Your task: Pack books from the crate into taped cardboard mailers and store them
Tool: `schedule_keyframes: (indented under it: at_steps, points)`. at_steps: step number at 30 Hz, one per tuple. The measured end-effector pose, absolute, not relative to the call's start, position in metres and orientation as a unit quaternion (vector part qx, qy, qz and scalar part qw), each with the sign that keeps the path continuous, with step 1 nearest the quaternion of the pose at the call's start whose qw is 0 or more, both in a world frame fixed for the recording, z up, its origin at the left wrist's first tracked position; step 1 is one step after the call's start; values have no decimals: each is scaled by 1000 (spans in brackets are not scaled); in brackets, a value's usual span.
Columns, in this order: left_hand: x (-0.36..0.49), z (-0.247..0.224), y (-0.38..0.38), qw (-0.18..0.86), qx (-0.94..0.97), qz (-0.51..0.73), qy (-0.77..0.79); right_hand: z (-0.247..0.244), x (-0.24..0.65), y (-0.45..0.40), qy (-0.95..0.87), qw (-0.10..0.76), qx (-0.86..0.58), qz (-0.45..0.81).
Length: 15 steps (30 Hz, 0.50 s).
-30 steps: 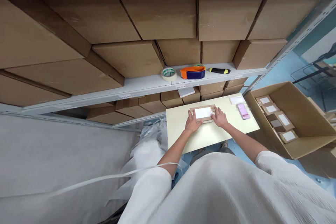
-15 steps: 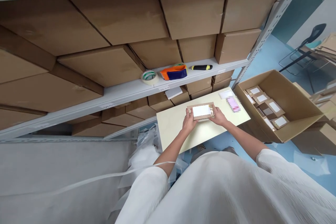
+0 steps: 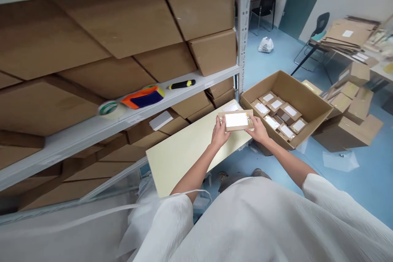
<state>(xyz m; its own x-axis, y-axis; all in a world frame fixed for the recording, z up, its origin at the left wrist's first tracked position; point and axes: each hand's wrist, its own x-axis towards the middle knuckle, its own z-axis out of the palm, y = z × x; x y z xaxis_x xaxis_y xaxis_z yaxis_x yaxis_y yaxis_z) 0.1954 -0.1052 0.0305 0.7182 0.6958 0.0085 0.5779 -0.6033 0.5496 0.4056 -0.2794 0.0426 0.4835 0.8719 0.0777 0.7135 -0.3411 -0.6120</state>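
While a labelled package is gripped by the fingers of the left hand and right hand over the cream table, an open carton stands rightward; leftward, a shelf bears a tape dispenser and cutter.

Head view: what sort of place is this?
Probably a storeroom or packing area. A metal shelf is stacked with cardboard boxes, a large open box holds small white-labelled parcels, and a tape dispenser lies on the shelf.
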Motion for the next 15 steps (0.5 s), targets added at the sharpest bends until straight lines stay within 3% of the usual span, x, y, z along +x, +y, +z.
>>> schedule_keyframes:
  at_steps: [8, 15]
  points:
    - [352, 61, -144, 339, 905, 164, 197, 58, 511, -369, -388, 345, -853, 43]
    - [459, 59, -163, 341, 929, 72, 125, 41, 571, -420, -274, 341, -899, 31]
